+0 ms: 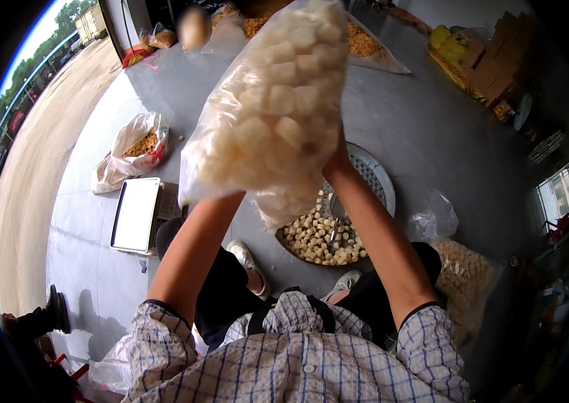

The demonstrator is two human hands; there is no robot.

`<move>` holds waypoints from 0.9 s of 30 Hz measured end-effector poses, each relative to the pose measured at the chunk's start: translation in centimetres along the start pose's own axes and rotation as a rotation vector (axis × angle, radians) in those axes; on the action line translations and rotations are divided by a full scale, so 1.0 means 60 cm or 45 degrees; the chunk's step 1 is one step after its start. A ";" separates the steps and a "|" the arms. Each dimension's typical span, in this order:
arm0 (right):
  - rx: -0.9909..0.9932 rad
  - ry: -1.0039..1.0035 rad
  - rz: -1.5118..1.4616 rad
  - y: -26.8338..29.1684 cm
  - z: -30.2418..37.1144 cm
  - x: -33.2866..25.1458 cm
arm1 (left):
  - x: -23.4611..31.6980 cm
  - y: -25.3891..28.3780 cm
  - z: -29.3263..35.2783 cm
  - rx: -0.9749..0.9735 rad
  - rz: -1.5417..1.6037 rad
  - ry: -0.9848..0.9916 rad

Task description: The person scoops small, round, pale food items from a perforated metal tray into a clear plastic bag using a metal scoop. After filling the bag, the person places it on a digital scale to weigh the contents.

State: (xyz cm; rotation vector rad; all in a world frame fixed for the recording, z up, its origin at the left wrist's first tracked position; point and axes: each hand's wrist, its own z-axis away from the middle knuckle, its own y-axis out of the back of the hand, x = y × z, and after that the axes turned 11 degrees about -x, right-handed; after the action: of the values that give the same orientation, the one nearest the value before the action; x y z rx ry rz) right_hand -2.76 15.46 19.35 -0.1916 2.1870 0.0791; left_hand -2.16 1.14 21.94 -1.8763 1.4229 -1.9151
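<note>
A bulging clear plastic bag [278,101], full of pale, stubby cylinders that look like dried scallops, is held up in front of me. Both my forearms reach up to it. My right hand [336,156] grips the bag's right side, its fingers mostly hidden behind the plastic. My left hand is out of sight behind the bag's lower left part; only the left forearm [198,245] shows. Below, between my feet and the bag, a round metal tray [380,176] sits on the floor. Loose scallops [318,242] cover its near part, and a metal scoop [337,209] lies among them.
A filled clear bag [466,279] stands by my right knee, beside crumpled plastic [435,216]. To the left are a scale-like box with a white top [135,216] and an open white bag of brownish pieces [140,144]. Another person's dark shoes [57,309] show at far left; cardboard boxes [505,60] stand back right.
</note>
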 end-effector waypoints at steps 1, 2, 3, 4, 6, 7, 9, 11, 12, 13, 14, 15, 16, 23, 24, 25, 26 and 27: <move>-0.007 -0.023 -0.025 -0.005 -0.005 0.004 | -0.004 0.007 -0.020 0.001 -0.005 0.003; -0.009 -0.039 -0.039 -0.008 0.001 0.004 | -0.012 0.012 -0.025 -0.003 -0.006 0.006; -0.002 -0.051 -0.042 -0.011 0.015 0.007 | -0.021 0.007 -0.013 -0.001 0.010 0.016; 0.041 -0.087 -0.029 -0.018 0.030 0.006 | -0.023 -0.001 0.017 0.006 0.025 0.014; 0.088 -0.138 -0.017 -0.028 0.048 0.007 | -0.029 -0.006 0.033 0.004 0.042 0.022; 0.090 -0.143 -0.025 -0.034 0.051 0.005 | -0.033 0.001 0.019 0.002 0.031 0.021; 0.049 -0.136 -0.066 -0.032 0.052 -0.007 | -0.047 0.003 0.011 0.013 0.032 0.032; 0.043 -0.165 -0.103 -0.025 0.052 -0.026 | -0.038 -0.003 0.014 -0.009 0.035 -0.018; 0.061 -0.182 -0.166 -0.022 0.055 -0.043 | -0.020 -0.014 0.023 -0.040 0.045 -0.078; 0.087 -0.202 -0.214 -0.012 0.061 -0.060 | -0.001 -0.025 0.031 -0.112 0.095 -0.156; 0.114 -0.201 -0.305 0.001 0.067 -0.075 | 0.016 -0.028 0.041 -0.190 0.201 -0.255; 0.203 -0.224 -0.482 -0.003 0.091 -0.053 | 0.020 -0.023 0.048 -0.253 0.305 -0.332; 0.290 -0.234 -0.673 -0.015 0.109 -0.035 | 0.014 -0.015 0.061 -0.280 0.333 -0.392; 0.291 -0.501 0.056 -0.094 0.244 0.053 | -0.171 0.026 0.113 0.093 -0.025 -0.157; 0.301 -0.518 0.123 -0.095 0.241 0.055 | -0.173 0.029 0.110 0.112 0.006 -0.152; 0.310 -0.534 0.191 -0.096 0.238 0.056 | -0.173 0.030 0.107 0.130 0.038 -0.147; 0.320 -0.550 0.260 -0.095 0.235 0.057 | -0.168 0.030 0.106 0.112 0.066 -0.140; 0.315 -0.580 0.169 -0.088 0.236 0.057 | -0.156 0.017 0.109 0.101 0.099 -0.125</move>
State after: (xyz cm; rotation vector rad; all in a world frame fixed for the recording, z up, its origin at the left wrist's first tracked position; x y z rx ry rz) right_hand 7.52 11.70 8.37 0.1050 1.7327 -0.0686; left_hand 4.92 3.14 13.14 -1.8247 1.3495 -1.7913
